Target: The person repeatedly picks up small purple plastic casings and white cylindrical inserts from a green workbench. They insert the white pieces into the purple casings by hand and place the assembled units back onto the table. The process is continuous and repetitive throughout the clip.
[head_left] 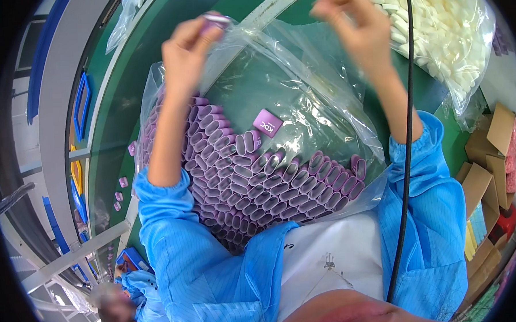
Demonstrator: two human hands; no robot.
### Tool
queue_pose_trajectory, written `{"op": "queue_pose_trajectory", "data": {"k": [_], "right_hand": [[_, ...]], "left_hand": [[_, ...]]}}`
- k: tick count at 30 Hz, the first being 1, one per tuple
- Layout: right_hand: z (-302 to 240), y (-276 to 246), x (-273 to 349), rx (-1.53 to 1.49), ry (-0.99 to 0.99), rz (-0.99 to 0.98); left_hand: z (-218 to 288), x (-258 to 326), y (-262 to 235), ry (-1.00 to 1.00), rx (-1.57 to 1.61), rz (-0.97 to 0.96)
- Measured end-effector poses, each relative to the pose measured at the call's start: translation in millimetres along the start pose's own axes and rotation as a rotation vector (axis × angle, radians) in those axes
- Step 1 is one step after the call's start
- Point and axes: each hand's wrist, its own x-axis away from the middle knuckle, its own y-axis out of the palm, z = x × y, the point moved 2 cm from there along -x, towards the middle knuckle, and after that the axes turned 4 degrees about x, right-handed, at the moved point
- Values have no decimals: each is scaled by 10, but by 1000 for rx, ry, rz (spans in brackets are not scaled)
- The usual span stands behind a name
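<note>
A big clear plastic bag (300,67) lies open on the green table (123,98), filled at its near side with several rows of small purple cases (271,189). One purple case (267,123) lies flat and alone inside the bag. My left hand (184,52) is raised above the bag's far left edge, its fingers pinched on a small purple case (214,22). At the far right above the bag my right hand (355,24) is lifted with curled fingers; whether it pinches the bag film is unclear. Both arms wear blue sleeves.
Another clear bag holds several white foam pieces (442,32) at the far right. Cardboard boxes (488,151) stand at the right. A few loose purple cases (121,190) lie on the table's left side. A black cable (409,125) hangs down. A co-worker in blue (131,293) sits lower left.
</note>
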Motion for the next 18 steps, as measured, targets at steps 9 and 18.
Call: {"op": "queue_pose_trajectory", "data": {"k": [9,18], "right_hand": [[1203,-536,-179,1163,209,-263],[964,-287,-58,979,-7,-184]], "left_hand": [[-1117,-595,-925,-272,-661,-368],[494,440,344,291,-419,-963]]}}
